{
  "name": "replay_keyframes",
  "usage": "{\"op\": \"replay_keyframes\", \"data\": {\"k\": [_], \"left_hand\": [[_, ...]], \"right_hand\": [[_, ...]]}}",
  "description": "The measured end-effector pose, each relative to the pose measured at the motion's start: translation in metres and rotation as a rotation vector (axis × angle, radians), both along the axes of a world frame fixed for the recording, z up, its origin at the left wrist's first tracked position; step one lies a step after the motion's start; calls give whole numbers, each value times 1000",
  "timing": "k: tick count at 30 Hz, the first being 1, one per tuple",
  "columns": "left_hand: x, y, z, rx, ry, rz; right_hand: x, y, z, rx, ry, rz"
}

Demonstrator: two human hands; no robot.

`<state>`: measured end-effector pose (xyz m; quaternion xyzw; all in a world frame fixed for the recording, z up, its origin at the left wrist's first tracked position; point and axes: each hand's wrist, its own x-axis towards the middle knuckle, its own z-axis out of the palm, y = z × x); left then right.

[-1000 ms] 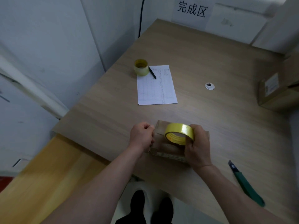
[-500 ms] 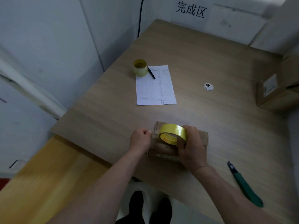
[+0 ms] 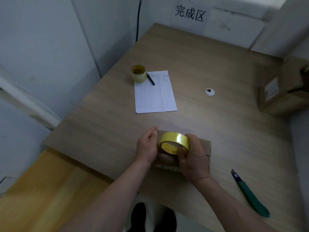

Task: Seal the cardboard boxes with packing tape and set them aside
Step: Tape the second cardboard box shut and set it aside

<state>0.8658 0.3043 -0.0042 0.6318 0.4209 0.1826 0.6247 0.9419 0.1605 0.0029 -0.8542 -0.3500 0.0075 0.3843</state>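
Landmark = the small cardboard box (image 3: 203,145), lying flat near the tabletop's near edge.

Change: a sec ago the left hand (image 3: 147,147) was a fist at the box's left end; now its fingers are straighter and lifted, palm side against that end, apparently gripping nothing, though I can't tell if a tape end sits under it. Right hand (image 3: 194,158) holds the yellow tape roll (image 3: 174,142), fingers curled round it, thumb on the front rim. The roll was over the box's middle; it's now shifted toward the left end, next to the left hand. Box itself hasn't moved.

Meaning, prob.: the start of a strip is being set at the left end, w/ the roll ready to run rightward along the seam. No sealed strip clearly visible across the top, so this box isn't done; setting aside is not yet due.

Tabletop (image 3: 107,124): wood-grain laminate. Right of the box, nearer the viewer: green utility knife (image 3: 250,195), well apart. Beyond the box: lined paper sheet (image 3: 154,94), w/ a black pen (image 3: 150,79) at its far-left corner and a second tape roll (image 3: 138,73) touching it. Beyond-right: small white cable grommet (image 3: 209,91). Far right: larger labelled carton (image 3: 282,94), partly cut off.

Room: pale walls close on the left and behind; sign (image 3: 189,13) on the back wall w/ three Chinese characters; dark cable (image 3: 138,19) running down the corner.
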Motion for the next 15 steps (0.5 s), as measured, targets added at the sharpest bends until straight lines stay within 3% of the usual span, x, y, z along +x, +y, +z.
{"op": "replay_keyframes", "data": {"k": [4,10,15], "left_hand": [[1,-1,-10,35,-38,-186],[2,1,-16,104,-31,-143],[3,-1,-14,114,-16,-118]], "right_hand": [[6,-1,3,-27,93,-2],[27,-16,20,66,411,44],[46,-49,52,-95,160,127]]}}
